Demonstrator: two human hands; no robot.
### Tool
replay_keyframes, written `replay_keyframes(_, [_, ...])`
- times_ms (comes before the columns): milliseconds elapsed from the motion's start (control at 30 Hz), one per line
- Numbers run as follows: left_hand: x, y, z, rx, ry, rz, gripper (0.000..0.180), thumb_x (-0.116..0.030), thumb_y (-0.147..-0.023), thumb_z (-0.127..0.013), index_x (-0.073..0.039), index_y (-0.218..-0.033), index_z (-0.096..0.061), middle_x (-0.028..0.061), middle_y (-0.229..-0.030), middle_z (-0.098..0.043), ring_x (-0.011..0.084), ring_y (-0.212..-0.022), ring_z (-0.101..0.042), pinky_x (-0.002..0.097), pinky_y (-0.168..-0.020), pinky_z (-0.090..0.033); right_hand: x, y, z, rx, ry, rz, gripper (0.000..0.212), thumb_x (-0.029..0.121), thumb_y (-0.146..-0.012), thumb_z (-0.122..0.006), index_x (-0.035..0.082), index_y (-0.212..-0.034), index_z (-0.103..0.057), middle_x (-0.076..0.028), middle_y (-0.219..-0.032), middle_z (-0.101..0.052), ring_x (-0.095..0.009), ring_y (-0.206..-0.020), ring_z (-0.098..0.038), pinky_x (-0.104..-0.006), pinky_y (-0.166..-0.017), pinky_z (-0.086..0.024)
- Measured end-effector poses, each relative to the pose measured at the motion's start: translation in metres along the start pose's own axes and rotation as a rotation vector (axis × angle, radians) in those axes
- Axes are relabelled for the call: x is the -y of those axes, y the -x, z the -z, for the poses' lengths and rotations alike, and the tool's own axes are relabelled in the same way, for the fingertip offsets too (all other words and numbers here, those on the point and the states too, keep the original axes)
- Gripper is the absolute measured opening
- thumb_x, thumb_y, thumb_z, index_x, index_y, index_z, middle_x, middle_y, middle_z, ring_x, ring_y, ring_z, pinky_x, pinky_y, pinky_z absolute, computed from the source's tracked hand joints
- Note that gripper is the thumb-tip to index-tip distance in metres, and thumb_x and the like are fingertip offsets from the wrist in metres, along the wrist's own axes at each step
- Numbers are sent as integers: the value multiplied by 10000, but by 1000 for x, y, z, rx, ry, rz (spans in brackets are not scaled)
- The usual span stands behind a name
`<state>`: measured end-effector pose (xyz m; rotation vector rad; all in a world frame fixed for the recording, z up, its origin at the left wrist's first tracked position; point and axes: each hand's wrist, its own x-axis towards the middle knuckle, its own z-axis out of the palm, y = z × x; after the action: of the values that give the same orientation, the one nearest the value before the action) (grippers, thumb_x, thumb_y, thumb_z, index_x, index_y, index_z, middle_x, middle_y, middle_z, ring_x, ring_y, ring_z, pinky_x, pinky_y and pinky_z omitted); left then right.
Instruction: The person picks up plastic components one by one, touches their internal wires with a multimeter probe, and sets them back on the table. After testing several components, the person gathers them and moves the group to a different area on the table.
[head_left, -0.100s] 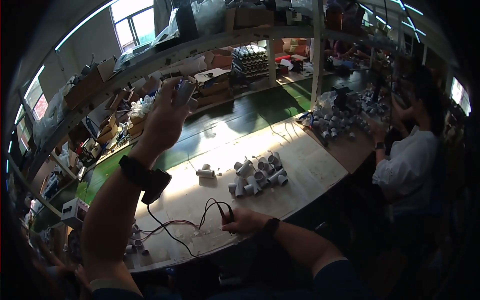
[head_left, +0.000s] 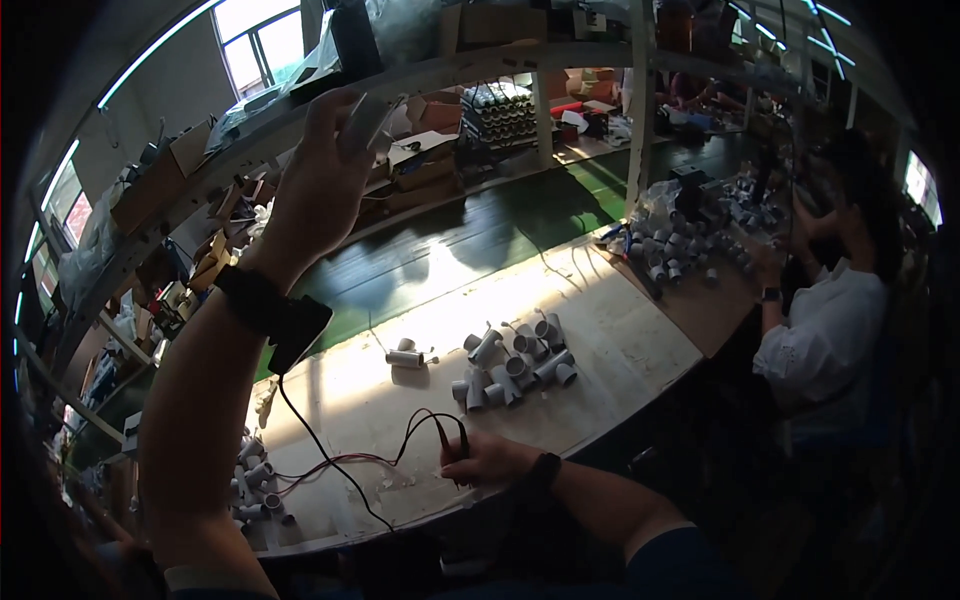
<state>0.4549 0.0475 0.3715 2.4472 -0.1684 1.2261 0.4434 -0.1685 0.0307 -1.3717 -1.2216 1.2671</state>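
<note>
A bright window (head_left: 262,45) and tube lights (head_left: 155,51) overlook a cluttered shelf (head_left: 500,62) and sunlit workbench (head_left: 625,335).

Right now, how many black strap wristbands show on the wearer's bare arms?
2: one black wristband behind the bare left hand, a second wristband behind the bare right hand. None appears hidden.

On the table (head_left: 625,335) before me, a cluster of tubes (head_left: 517,367) lies right of the middle, with a lone tube (head_left: 407,359) apart on its left. Nearer me than the cluster is my right hand (head_left: 487,459); the leads (head_left: 341,459) it holds run left toward another heap of tubes (head_left: 262,497) at the near left. My left hand (head_left: 322,190) is farther out, left of the lone tube. Cartons (head_left: 428,177) sit at the back beneath a shelf (head_left: 490,63). On my right, a co-worker (head_left: 825,330) has a further heap (head_left: 675,247) in front.
</note>
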Motion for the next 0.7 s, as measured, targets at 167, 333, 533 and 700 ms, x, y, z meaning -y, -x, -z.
replay_keyframes(167, [25,-121,-48,-113,-313,-359,455,-35,-1014,-557,-104,-1463,-528,199,-1357,-615,361,-1213,-659,458,-1019,-544,-18,-9,12,99,-69,20,160,218,-1020,-731,67,-1040,-682,-12,-848,-697,-100,-798,-668,-298,-729,-551])
replay_keyframes(333, [33,-229,-83,-168,-469,-408,432,-70,-1062,-513,-104,-1492,-532,176,-1392,-591,373,-1281,-611,462,-1068,-518,-22,-10,14,79,-135,-2,202,264,-1028,-694,64,-1041,-674,-38,-839,-705,-152,-768,-660,-344,-737,-546])
replay_keyframes(533, [61,-314,-118,-105,-575,-380,466,-282,-1098,-522,-112,-1531,-508,190,-1433,-603,387,-1321,-594,470,-1082,-503,-22,-11,7,37,-60,169,223,277,-1030,-681,57,-1024,-641,-91,-805,-679,-209,-772,-658,-400,-748,-524])
replay_keyframes(700, [65,-321,-171,190,-597,-179,627,-539,-1077,-525,-117,-1539,-524,206,-1450,-633,375,-1348,-597,457,-1132,-458,-35,-10,15,-19,-83,151,245,270,-1017,-692,43,-993,-602,-150,-791,-656,-274,-755,-648,-447,-748,-505])
